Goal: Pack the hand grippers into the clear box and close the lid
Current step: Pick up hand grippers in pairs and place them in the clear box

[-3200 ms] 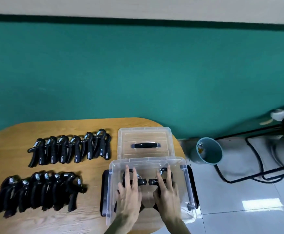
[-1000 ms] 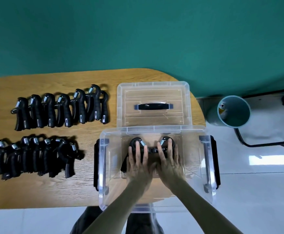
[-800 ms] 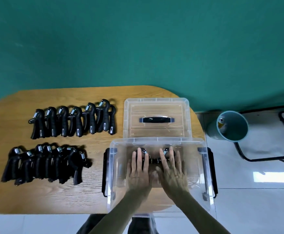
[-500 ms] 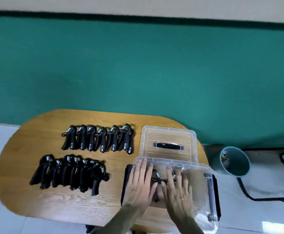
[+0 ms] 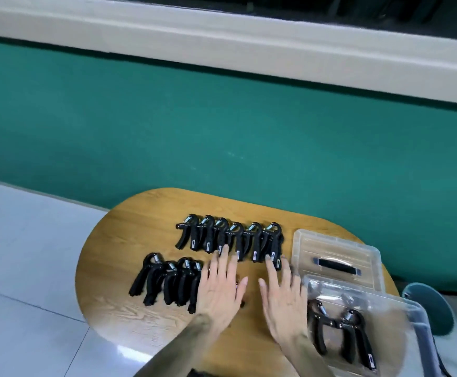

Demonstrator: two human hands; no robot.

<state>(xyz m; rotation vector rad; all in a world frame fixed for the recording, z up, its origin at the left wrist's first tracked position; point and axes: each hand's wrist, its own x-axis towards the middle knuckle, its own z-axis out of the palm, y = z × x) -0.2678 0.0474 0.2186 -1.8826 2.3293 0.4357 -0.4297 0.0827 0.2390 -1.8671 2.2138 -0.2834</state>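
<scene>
The clear box [image 5: 401,308] stands at the table's right end with two black hand grippers [image 5: 341,333] lying inside. Its clear lid [image 5: 336,257] with a black handle lies flat behind it. A far row of black hand grippers [image 5: 230,238] and a near row [image 5: 167,281] lie on the wood to the left. My left hand [image 5: 220,287] is flat with fingers spread, over the right end of the near row, hiding a gripper or two. My right hand [image 5: 281,295] hovers spread just left of the box, fingertips at the far row's right end. Neither hand holds anything.
The oval wooden table [image 5: 118,268] has its rounded left edge over white floor tiles. A teal bin [image 5: 431,306] stands on the floor to the right of the box. A green wall runs behind the table.
Both hands have come out of the box and moved left over the table, leaving two grippers inside. The view has swung left and up.
</scene>
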